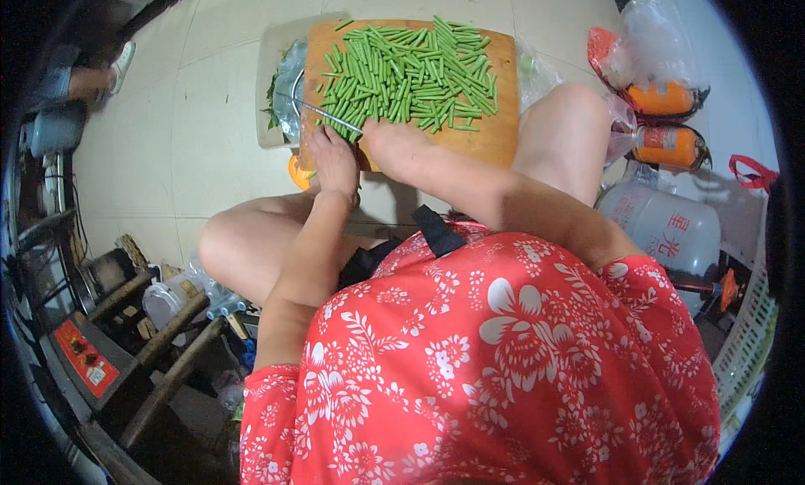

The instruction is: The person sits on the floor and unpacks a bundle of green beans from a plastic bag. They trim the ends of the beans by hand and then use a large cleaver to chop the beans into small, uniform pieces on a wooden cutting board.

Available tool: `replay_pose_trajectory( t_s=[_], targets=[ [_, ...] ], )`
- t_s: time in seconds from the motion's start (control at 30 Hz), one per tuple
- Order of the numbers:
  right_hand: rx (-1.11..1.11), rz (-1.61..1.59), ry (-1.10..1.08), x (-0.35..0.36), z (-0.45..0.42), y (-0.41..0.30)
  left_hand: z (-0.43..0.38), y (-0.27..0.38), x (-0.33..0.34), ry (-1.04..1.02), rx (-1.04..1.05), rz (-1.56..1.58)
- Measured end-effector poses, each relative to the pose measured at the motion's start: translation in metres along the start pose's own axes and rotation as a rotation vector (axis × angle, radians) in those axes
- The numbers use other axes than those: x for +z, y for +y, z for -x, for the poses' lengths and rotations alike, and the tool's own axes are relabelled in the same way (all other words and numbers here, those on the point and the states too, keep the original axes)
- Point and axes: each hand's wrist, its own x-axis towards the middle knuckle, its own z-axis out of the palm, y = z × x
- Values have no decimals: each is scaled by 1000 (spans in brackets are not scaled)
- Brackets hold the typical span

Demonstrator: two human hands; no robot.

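Observation:
A wooden cutting board (503,57) lies before me, covered with a heap of cut green bean pieces (402,70). My right hand (393,145) is closed around a knife, whose handle it hides; the thin blade (321,112) points up and left across the board's left part. Just below the blade, at the board's lower left, my left hand (333,158) presses down on a few green pieces with bent fingers. Under the board's left side is a pale plastic tub (267,76) with a metal rim, a clear bag and dark green leaves partly in sight.
Orange cylinders (666,147) and plastic bags (660,38) stand at the right, above a large clear plastic water jug (673,224). An orange object (300,172) shows under the board's lower left corner. Wooden poles (170,331) lie lower left. Another person's foot (122,67) is at upper left.

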Motion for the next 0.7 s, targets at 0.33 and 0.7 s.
replay_pose_trajectory(
  t_s=[0.33, 0.7],
  targets=[
    [95, -111, 39, 4, -5, 31, -1, 13, -12, 13, -77, 161],
    [16, -147, 189, -7, 27, 55, -23, 5, -13, -57, 16, 148]
  ],
)
